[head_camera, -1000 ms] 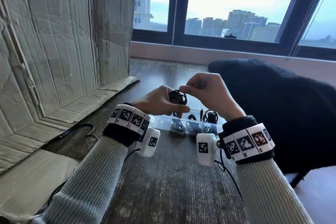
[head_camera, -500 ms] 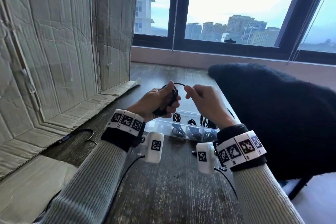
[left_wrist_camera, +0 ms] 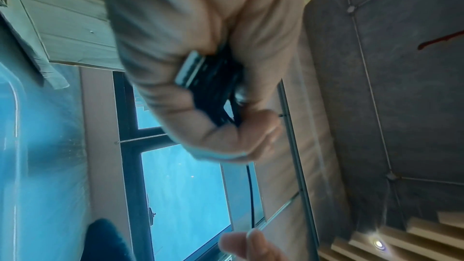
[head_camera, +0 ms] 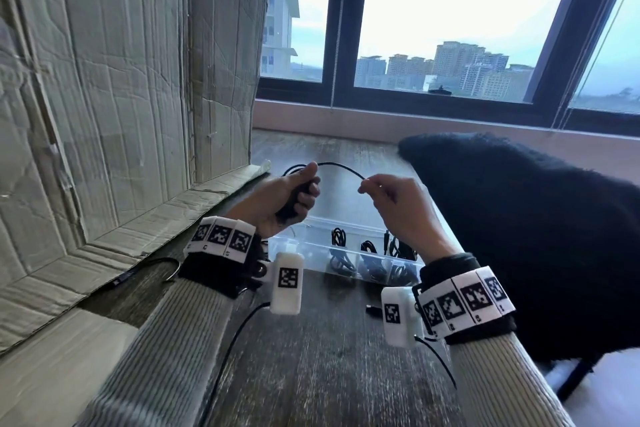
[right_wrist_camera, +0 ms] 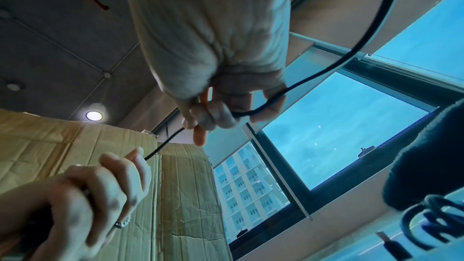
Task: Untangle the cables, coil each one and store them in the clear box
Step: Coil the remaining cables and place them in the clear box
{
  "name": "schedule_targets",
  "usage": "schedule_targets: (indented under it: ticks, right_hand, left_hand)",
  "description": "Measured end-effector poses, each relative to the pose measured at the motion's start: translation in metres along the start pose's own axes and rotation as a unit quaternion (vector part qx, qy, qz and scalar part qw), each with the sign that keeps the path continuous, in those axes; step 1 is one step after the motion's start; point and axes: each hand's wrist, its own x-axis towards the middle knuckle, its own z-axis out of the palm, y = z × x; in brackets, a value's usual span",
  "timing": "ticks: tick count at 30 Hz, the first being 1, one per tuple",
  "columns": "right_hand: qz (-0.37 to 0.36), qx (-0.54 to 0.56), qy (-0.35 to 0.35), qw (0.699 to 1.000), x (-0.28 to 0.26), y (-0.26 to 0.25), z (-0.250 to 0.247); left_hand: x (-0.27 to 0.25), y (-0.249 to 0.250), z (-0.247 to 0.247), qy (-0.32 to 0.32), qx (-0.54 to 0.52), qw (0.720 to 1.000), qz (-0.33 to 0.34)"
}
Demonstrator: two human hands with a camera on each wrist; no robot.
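Observation:
My left hand point(head_camera: 292, 192) grips a bundle of black cable coils point(left_wrist_camera: 218, 90) in its fist, raised above the clear box point(head_camera: 311, 250). From that fist a black cable point(head_camera: 341, 167) arcs across to my right hand point(head_camera: 384, 191), which pinches it between thumb and fingertips point(right_wrist_camera: 206, 118). The cable's free length runs back past the right wrist point(right_wrist_camera: 376, 31). The clear box lies on the wooden table below both hands and holds several coiled black cables point(head_camera: 372, 255) in its compartments.
A tall creased cardboard sheet point(head_camera: 121, 97) stands on the left, its flap lying on the table. A black fuzzy cushion point(head_camera: 519, 236) fills the right side. A small black connector point(head_camera: 372, 309) lies on the table near my right wrist. A window runs along the far side.
Both hands have risen and drawn apart. The cable, bunched between them before, is now pulled out in an arc, with the right hand moved rightward along it.

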Motion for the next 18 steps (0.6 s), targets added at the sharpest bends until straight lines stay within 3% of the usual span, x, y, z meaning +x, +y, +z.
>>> schedule_targets:
  ticks: [5, 7, 12, 18]
  right_hand:
    - [0.000, 0.025, 0.040, 0.999, 0.002, -0.003, 0.002]
    - [0.013, 0.018, 0.024, 0.999, 0.002, 0.000, 0.002]
    - [0.019, 0.004, -0.041, 0.999, 0.001, 0.003, 0.008]
    - [0.009, 0.049, -0.012, 0.999, 0.000, -0.003, 0.012]
  left_hand:
    - [-0.004, -0.005, 0.011, -0.052, 0.118, 0.990, -0.049]
    - [-0.001, -0.008, 0.016, -0.047, 0.082, 0.995, -0.044]
    - [0.012, -0.015, 0.022, 0.039, -0.109, 0.993, -0.014]
    - [0.014, -0.009, 0.015, 0.106, -0.195, 0.975, -0.020]
